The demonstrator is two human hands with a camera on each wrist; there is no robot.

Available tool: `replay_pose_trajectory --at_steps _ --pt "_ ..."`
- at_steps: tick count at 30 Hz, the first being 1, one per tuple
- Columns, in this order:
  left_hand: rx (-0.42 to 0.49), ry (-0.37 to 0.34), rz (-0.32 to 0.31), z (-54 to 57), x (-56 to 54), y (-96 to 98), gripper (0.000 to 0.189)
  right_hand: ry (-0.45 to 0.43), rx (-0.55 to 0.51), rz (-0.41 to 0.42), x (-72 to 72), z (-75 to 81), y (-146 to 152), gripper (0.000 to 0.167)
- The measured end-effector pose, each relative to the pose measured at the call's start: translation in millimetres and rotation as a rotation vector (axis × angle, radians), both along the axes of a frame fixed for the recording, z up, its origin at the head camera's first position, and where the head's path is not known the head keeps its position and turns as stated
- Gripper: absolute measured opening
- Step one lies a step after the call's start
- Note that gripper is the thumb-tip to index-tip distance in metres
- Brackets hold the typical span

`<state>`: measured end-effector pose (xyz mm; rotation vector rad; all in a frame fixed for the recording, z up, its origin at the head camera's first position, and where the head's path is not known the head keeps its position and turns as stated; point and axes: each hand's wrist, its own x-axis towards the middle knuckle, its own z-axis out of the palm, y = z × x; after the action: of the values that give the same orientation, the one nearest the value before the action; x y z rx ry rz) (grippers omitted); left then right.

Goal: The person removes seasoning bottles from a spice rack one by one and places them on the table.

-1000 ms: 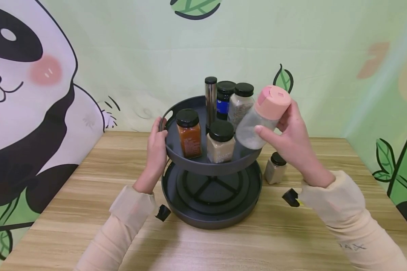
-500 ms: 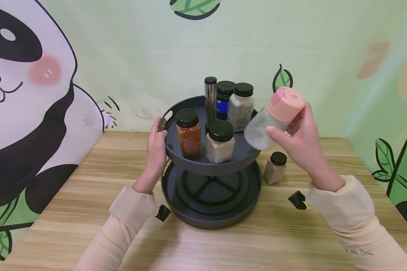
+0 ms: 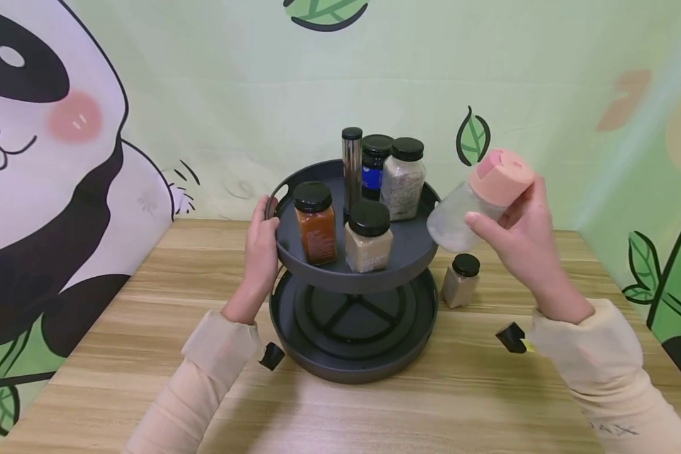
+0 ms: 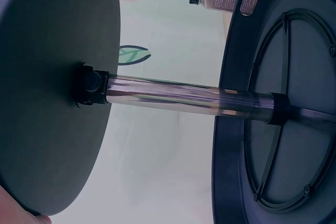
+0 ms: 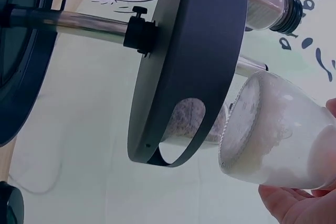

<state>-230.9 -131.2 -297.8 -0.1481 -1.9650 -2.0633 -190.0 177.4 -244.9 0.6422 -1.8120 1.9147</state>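
Observation:
My right hand (image 3: 524, 252) grips a frosted glass seasoning jar (image 3: 459, 221) with a pink lid. The jar leans, lid up to the right, just off the right rim of a dark two-tier rotating rack's upper tray (image 3: 354, 280). In the right wrist view, the jar's base (image 5: 241, 124) faces the tray, apart from it. My left hand (image 3: 261, 258) holds that tray's left rim by its handle cutout. Upright on the tray are an orange-red spice jar (image 3: 320, 233), a beige spice jar (image 3: 369, 249), a speckled jar (image 3: 403, 183) and a blue-labelled jar (image 3: 372, 180).
A metal pole (image 3: 352, 167) joins the tiers; the lower tray (image 3: 354, 375) holds nothing visible. A small black-capped spice jar (image 3: 461, 284) stands on the wooden table (image 3: 386, 416), right of the rack. Behind hangs a panda-print cloth (image 3: 232, 113).
My right hand has carried the pink-lidded jar rightward, from above the upper tray to beyond its right rim. The left hand stays at the rim and the rack has not turned.

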Motion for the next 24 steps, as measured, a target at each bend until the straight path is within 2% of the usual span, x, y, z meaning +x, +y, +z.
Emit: replay_pose_trajectory --at_steps 11,24 --pt "-0.001 0.003 0.015 0.0 0.3 0.8 0.056 -0.007 -0.020 -0.055 -1.7 -4.9 12.7 0.063" --pt "0.021 0.001 -0.001 0.2 0.5 0.1 0.056 -0.087 0.061 -0.130 -7.5 -17.1 29.3 0.060"
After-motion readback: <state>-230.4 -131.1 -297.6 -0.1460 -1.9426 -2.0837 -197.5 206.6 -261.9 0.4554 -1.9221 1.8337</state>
